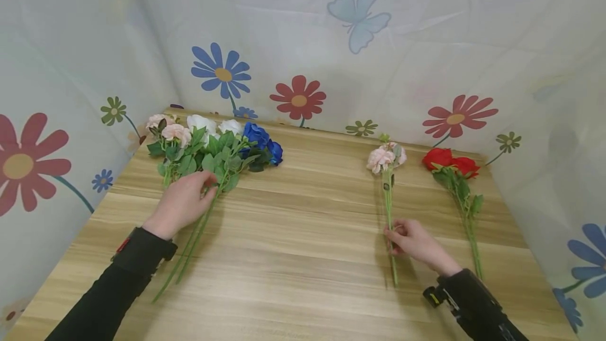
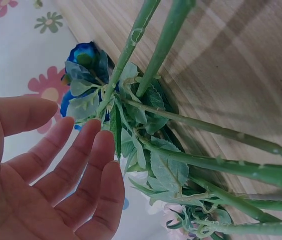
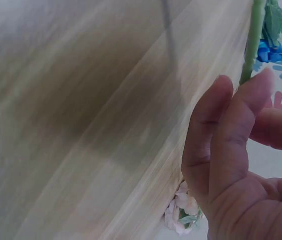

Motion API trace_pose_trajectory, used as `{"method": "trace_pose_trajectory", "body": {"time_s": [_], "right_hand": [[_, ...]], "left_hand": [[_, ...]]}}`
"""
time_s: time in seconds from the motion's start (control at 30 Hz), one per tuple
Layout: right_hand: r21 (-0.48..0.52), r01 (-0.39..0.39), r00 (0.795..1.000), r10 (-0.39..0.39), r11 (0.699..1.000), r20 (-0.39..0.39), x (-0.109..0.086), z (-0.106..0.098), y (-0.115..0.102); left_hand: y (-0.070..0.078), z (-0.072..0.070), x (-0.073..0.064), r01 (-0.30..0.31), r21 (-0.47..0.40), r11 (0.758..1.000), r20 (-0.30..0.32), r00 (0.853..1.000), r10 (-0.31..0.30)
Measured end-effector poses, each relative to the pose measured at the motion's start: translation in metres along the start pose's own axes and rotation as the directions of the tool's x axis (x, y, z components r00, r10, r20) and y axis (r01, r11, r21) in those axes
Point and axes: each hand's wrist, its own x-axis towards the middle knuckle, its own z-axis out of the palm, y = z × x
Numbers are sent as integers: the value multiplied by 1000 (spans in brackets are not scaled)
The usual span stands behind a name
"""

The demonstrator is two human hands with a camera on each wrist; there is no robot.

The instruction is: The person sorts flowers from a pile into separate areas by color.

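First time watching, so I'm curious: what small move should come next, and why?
Perhaps the left hand should close gently around the stems leading to the blue flowers: it is open, right beside them, while the right hand holds the right-side pink flowers.

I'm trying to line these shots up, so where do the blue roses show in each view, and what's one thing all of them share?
Head: the blue roses are left of centre, a little above mid-height.
Left wrist: upper left, partly behind leaves.
Right wrist: small, near the right edge, towards the top.
Shared landmark: the red wall flower, close to the roses in all three.
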Motion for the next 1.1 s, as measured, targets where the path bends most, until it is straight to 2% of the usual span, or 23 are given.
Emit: {"method": "trace_pose_trajectory", "body": {"time_s": [0.13,0.27,0.53,0.67,0.87,1.1], "right_hand": [[-34,-38,999,36,999,-41,3,0,2],[-67,-41,997,37,997,-66,4,0,4],[-102,-38,998,32,994,-55,3,-2,2],[-158,-46,997,35,986,-74,5,-2,-1],[-231,-33,996,11,972,-93,8,2,0],[-231,-19,996,-1,973,-86,10,6,1]], "left_hand": [[0,-1,0,2,-5,1000,1,1000,-2],[0,-1,0,-4,-6,1000,-6,1000,4],[-3,-1,0,-10,7,1000,-7,1000,10],[-3,-1,1,-8,5,1000,-3,1000,8],[-3,-1,1,16,22,1000,10,1000,-16],[-6,-2,-4,47,34,998,25,999,-48]]}}
